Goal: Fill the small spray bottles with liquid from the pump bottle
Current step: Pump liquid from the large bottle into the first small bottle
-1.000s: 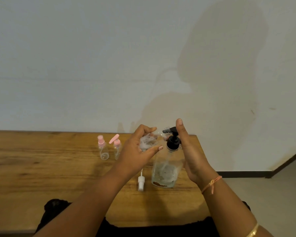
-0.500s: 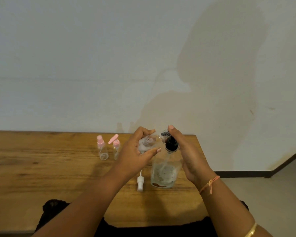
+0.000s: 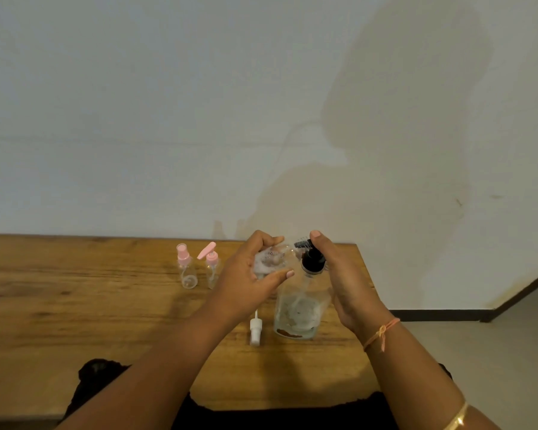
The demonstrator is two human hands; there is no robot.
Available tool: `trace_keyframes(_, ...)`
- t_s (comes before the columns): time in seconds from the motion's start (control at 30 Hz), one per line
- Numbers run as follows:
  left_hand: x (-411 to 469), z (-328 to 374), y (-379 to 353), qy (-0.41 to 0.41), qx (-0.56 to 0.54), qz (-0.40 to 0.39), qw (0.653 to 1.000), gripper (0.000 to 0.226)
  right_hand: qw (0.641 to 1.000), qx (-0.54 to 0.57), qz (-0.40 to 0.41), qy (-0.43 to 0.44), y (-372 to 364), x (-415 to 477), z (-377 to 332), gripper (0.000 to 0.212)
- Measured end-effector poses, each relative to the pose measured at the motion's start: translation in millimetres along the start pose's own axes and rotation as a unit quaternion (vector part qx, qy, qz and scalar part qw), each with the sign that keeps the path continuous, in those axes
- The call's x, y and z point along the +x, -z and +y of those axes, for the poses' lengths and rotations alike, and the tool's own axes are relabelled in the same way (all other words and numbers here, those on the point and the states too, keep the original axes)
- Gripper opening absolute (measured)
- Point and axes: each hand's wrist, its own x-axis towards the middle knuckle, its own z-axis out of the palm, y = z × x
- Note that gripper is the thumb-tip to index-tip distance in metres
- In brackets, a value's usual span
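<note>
clear spray bottle (image 3: 269,262) gripped in left hand (image 3: 246,283) at pump bottle (image 3: 298,311) spout, right hand (image 3: 345,283) curled round its top

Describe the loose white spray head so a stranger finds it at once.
On the wooden table, near its right end, stands a big clear pump bottle with a black pump. Just left of its base lies the white spray head. Unlike the pink-capped bottles behind, it is white, lying flat, bottle-less.
</note>
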Motion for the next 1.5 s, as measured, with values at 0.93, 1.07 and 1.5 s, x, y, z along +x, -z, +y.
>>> trace_keyframes(0.93,-0.6,3.3,-0.9,-0.024,0.013,0.027,0.999,0.033,0.999,-0.032,-0.003,0.029,-1.4,-0.2,-0.8,0.057)
trace_keyframes(1.07,0.7,3.8,-1.1,-0.026,0.004,0.027,0.999,0.034,0.998,-0.032,-0.034,0.033,-0.4,-2.6,-5.9,0.056)
trace_keyframes(1.5,0.2,-0.2,-1.1,-0.007,0.007,0.007,1.0,0.031,1.0,-0.013,-0.007,0.017,0.7,4.0,3.2,0.028)
